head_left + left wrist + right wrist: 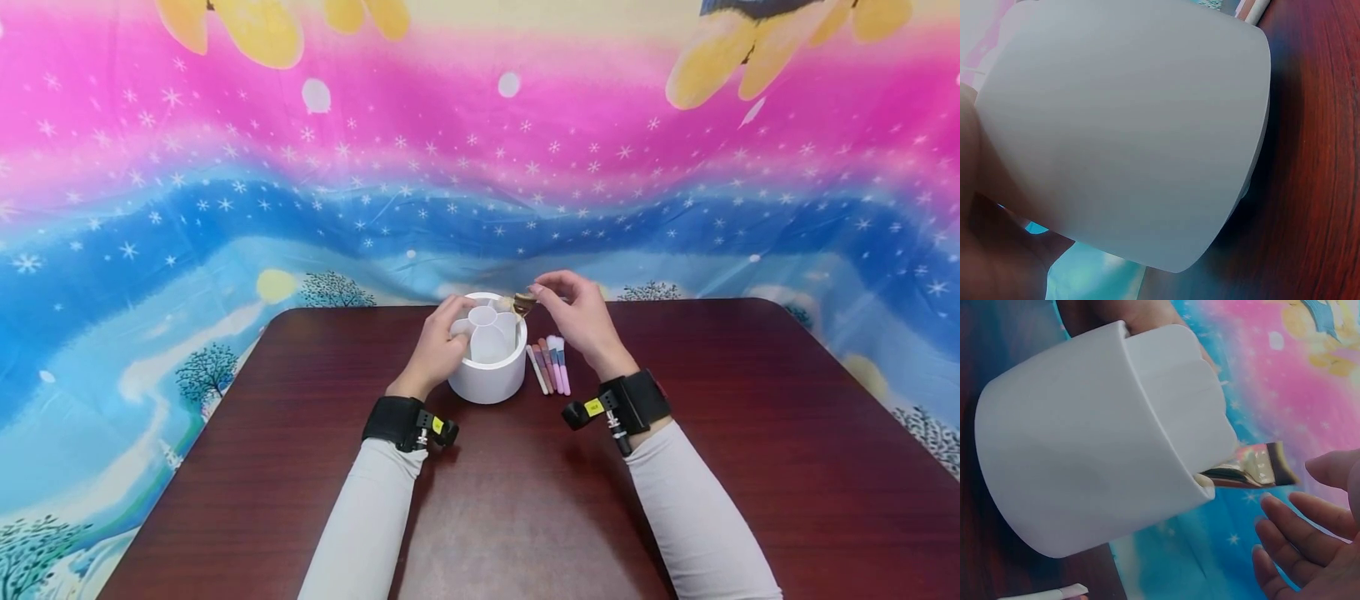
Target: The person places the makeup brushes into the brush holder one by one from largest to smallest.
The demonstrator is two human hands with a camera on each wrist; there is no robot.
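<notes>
1 brush, right hand spread beside, left hand gripping white holder

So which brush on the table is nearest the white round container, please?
The cream-handled slim brush, leftmost in the row; the others lie farther right.

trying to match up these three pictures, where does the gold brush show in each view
Head: the gold brush is just right of centre, at the right side of the white holder, by the right hand.
Left wrist: not visible.
Right wrist: right of centre, the brush sticks out of the holder toward the right hand.
Shared landmark: the white holder, visible in all three views.
</notes>
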